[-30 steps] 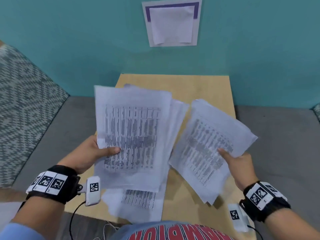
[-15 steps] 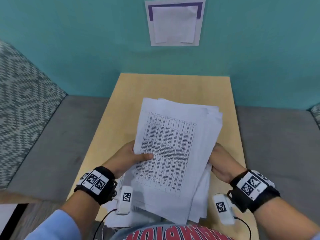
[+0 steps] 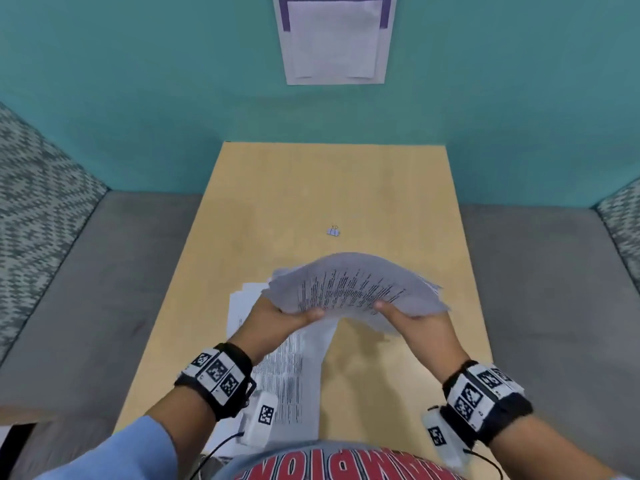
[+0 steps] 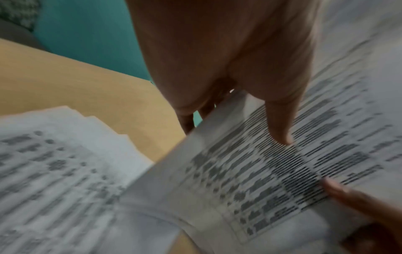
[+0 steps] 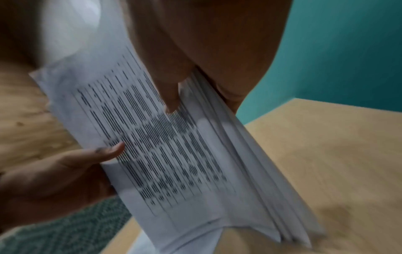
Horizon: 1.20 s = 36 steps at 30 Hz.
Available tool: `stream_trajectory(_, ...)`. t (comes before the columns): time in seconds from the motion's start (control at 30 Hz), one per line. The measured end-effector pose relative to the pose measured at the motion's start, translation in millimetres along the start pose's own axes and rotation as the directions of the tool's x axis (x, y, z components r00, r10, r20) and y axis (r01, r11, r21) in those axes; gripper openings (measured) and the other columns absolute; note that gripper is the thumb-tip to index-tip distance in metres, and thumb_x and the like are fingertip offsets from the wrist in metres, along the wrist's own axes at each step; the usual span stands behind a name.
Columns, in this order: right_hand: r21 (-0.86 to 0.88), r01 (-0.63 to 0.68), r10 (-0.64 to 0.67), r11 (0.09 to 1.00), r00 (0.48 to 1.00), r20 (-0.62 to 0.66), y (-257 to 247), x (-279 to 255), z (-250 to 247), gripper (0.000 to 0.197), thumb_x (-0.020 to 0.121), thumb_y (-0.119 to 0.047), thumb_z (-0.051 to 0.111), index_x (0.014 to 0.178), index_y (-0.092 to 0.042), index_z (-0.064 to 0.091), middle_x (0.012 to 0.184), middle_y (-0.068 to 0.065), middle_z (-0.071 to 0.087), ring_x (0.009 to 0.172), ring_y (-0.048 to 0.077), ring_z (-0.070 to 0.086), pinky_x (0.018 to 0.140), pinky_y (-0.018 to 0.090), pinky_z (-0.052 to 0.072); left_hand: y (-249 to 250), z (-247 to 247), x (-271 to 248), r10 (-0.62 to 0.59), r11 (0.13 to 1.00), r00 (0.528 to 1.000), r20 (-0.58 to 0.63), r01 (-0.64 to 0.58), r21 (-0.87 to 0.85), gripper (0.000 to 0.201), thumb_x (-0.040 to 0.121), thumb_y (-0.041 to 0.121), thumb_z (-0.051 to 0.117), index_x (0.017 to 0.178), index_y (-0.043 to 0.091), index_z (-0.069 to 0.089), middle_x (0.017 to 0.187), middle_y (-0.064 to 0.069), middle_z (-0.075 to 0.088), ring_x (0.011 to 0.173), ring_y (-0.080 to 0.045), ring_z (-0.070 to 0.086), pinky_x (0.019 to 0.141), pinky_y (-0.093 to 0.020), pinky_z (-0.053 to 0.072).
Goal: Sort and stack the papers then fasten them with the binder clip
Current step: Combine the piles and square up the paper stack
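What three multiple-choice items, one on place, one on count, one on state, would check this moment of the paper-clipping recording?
1. Where is the binder clip?
A. on the table beyond the held stack
B. in the right hand
C. clamped on the stack

2. How many hands hold the stack?
A. none
B. one
C. two

3. What state are the sheets under the left wrist in?
A. lying loose on the table
B. clipped together
C. held in the air

Key: 1 A, the clip sits alone on the table past the stack. 2 C, the left hand and right hand each grip a side. 3 A, they lie fanned on the table, unclipped.
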State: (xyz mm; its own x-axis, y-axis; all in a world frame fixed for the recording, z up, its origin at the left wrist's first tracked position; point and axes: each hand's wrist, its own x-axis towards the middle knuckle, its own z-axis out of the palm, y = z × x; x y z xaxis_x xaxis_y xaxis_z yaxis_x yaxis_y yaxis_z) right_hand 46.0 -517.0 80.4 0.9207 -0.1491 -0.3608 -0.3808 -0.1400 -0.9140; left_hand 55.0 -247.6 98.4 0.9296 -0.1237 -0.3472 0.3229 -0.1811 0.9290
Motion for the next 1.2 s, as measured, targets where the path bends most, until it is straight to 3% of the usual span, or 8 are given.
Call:
stream_trajectory(0.1,-0.064,0.051,-0.053,0.997,0.998,-0.024,8,14,10,0.014,0.084,-0.017,0.086,0.094,-0.025,0.080,0.086,-0.013,0.082,0.079,-0.004,0.075,0.077,0.029,0.058,-11,-2,5,-0.046,0.995,0.998,-0.039,0.049,0.085,0.023,0.092,0.017,0.083,0.111,0.027,0.078,0.100,0.020,0.081,0.093,0.014,0.072,0.089,-0.014,0.056)
stream_trajectory(0.2,-0.063,0.068,-0.069,0.996,0.997,-0.028,-1,23,12,0.012,0.088,-0.016,0.083,0.084,-0.026,0.077,0.080,-0.014,0.079,0.072,-0.002,0.074,0.073,0.026,0.054,-10,-7,13,0.008,1.000,0.990,-0.141,-0.004,0.028,0.029,0.088,0.020,0.087,0.115,0.022,0.077,0.108,0.008,0.082,0.105,-0.003,0.074,0.095,-0.030,0.059)
stream_trajectory(0.37,0.007,0.179,-0.178,0.984,0.983,-0.033,-31,8,5,0.015,0.088,-0.013,0.082,0.077,-0.021,0.075,0.065,-0.017,0.077,0.063,0.002,0.072,0.064,0.014,0.051,16,-17,11,0.118,0.992,0.980,-0.162,-0.122,-0.015,0.041,0.089,0.004,0.082,0.116,0.033,0.073,0.107,0.021,0.081,0.104,0.002,0.075,0.093,-0.021,0.060)
stream_trajectory(0.47,0.066,0.226,-0.229,0.972,0.973,0.036,-26,-1,1,0.023,0.086,-0.003,0.083,0.104,-0.015,0.079,0.092,-0.010,0.082,0.085,-0.001,0.076,0.069,0.006,0.051,16,-26,10,0.119,0.989,0.985,-0.125,-0.129,-0.068,0.046,0.080,0.001,0.090,0.120,0.015,0.073,0.113,0.000,0.081,0.106,-0.008,0.076,0.090,-0.027,0.063)
stream_trajectory(0.6,0.048,0.225,-0.227,0.973,0.973,0.037,-18,1,13,0.032,0.085,-0.003,0.084,0.110,-0.022,0.080,0.105,-0.011,0.081,0.099,0.004,0.075,0.078,0.014,0.056,14,-27,10,0.153,0.988,0.985,-0.084,-0.152,0.020,0.046,0.077,0.002,0.092,0.117,0.016,0.073,0.115,-0.007,0.079,0.107,-0.012,0.074,0.090,-0.028,0.060)
stream_trajectory(0.77,0.013,0.228,-0.228,0.974,0.973,0.031,-35,4,23,0.021,0.093,-0.013,0.078,0.086,-0.032,0.077,0.078,-0.024,0.078,0.073,-0.009,0.071,0.068,0.009,0.050,31,-23,17,0.177,0.984,0.982,-0.074,-0.173,0.053,0.020,0.085,0.008,0.086,0.104,0.008,0.081,0.106,-0.014,0.079,0.094,-0.021,0.076,0.080,-0.038,0.058)
stream_trajectory(1.07,0.019,0.242,-0.242,0.970,0.970,0.002,-17,-7,7,0.034,0.082,-0.012,0.088,0.109,-0.030,0.079,0.105,-0.021,0.080,0.100,-0.005,0.073,0.087,0.015,0.056,34,-23,10,0.211,0.966,0.975,-0.069,-0.197,0.167,0.066,0.069,0.021,0.099,0.125,0.031,0.068,0.114,0.004,0.078,0.111,-0.008,0.072,0.101,-0.034,0.057)
stream_trajectory(1.2,-0.018,0.127,-0.127,0.992,0.992,0.006,-6,5,5,0.017,0.082,-0.023,0.090,0.095,-0.028,0.080,0.090,-0.011,0.083,0.089,0.007,0.079,0.080,0.029,0.060,74,-34,0,0.425,0.768,0.904,0.052,-0.391,0.507,0.067,0.073,0.043,0.095,0.131,0.040,0.062,0.128,0.020,0.070,0.120,-0.001,0.065,0.103,-0.020,0.049)
